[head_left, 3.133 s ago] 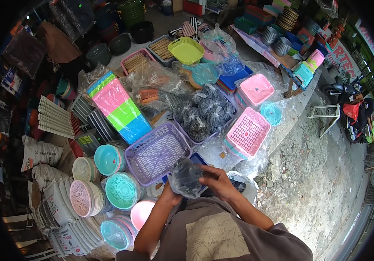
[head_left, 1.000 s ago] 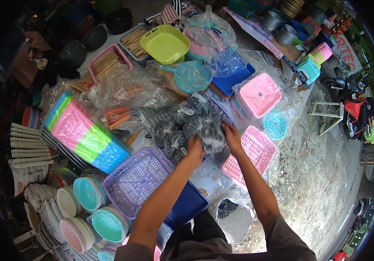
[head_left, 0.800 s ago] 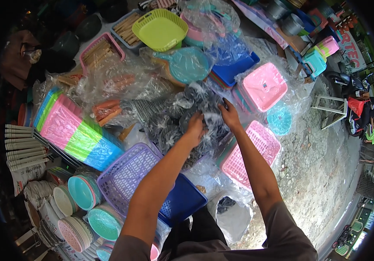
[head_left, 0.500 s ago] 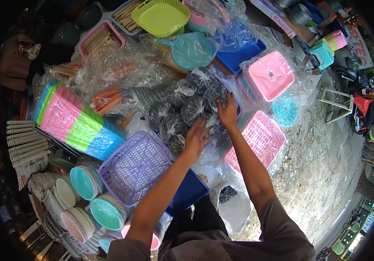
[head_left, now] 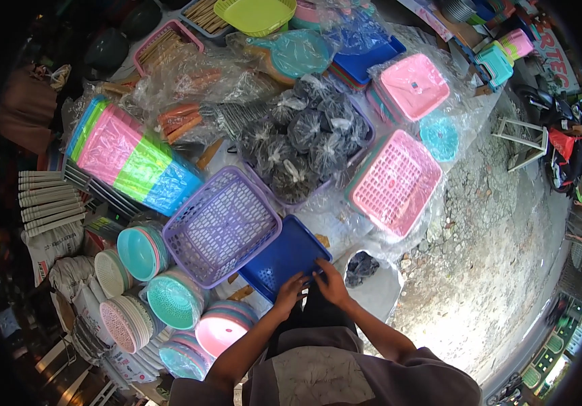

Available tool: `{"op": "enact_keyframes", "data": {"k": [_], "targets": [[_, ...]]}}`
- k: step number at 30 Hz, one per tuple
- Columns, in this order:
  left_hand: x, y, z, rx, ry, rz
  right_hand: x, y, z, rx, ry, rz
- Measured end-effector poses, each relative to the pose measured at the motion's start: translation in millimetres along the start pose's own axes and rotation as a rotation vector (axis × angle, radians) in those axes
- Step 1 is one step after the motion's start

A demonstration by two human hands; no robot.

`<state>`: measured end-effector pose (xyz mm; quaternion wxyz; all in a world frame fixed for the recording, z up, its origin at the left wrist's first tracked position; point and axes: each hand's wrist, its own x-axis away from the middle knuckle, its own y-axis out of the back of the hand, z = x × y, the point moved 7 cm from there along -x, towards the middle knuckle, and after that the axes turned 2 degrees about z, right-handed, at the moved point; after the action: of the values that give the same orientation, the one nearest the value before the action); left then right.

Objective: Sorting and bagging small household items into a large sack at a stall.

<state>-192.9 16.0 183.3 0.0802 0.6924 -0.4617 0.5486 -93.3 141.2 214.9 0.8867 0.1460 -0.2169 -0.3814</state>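
At the near edge of a shallow blue tray (head_left: 274,260), close to my body, both my hands are side by side. My left hand (head_left: 291,296) has its fingers bent over the rim near the tray's corner. Just right of it, my right hand (head_left: 332,283) grips the same rim with curled fingers. The tray lies partly under a purple openwork basket (head_left: 223,227). Beyond them, several tied clear plastic bags with dark contents (head_left: 308,132) fill another purple basket (head_left: 370,141).
Pink baskets (head_left: 396,183) and a pink basin stack (head_left: 414,88) stand right. Wrapped coloured bins (head_left: 135,159) and round colander stacks (head_left: 172,301) are left. A white sack (head_left: 379,287) with dark contents lies right of my hands. Rough pavement (head_left: 480,250) extends right.
Both hands have drawn back from the dark bags to the blue tray's near rim. The view has shifted, so the goods appear higher in the picture.
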Motion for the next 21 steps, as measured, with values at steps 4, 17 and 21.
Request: {"op": "enact_keyframes", "data": {"k": [4,17,21], "targets": [[12,5,19,-0.169,-0.002,0.086,67,-18,-1,-0.131,-0.111,0.030],[9,-77,89,-0.404,0.069,0.362,198,17,-101,-0.373,-0.501,-0.518],[-5,-112,120,-0.506,0.088,0.440,221,19,-160,-0.388,-0.541,-0.562]]}}
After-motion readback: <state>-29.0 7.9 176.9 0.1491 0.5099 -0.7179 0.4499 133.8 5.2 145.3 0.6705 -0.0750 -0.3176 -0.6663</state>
